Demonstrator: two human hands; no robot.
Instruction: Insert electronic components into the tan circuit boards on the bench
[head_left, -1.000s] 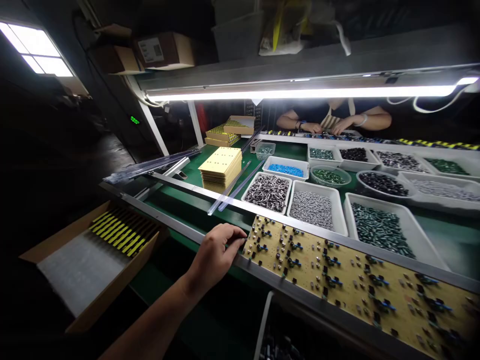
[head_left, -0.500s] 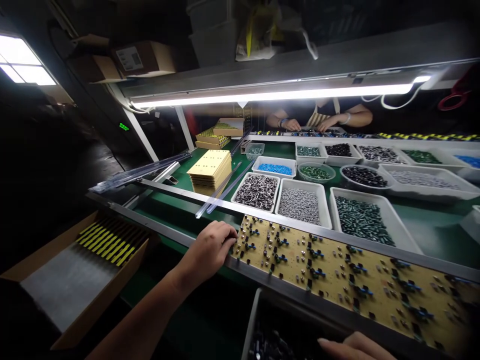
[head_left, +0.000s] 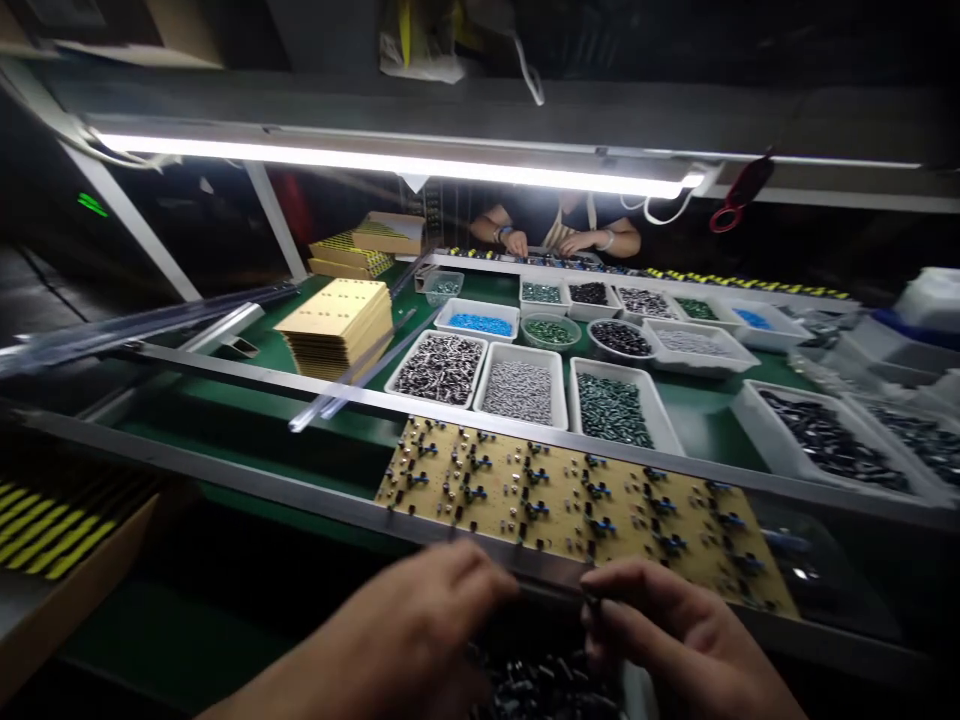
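Observation:
My right hand [head_left: 679, 635] is closed in a pinch at the near rail, with a small black electronic component [head_left: 592, 598] between thumb and fingertips. My left hand [head_left: 442, 610] hangs over a bin of loose black components [head_left: 555, 690]. Motion blurs it, and its fingertips are partly hidden, so I cannot make out a held thing. Just beyond both hands, a tan circuit board panel [head_left: 495, 490] lies between two metal rails, carrying rows of small black, blue and silver parts.
Behind the far rail [head_left: 360, 395] stand white trays of components, including a tray of green parts [head_left: 615, 410]. A stack of bare boards [head_left: 337, 325] sits left of them. Clear plastic tubes [head_left: 337, 395] cross the rail. Opposite, a co-worker's hands [head_left: 547, 243] are at another line.
My left hand has left the panel's left end and come over the bin. My right hand has risen from the bin with a small black component. The view has swung right.

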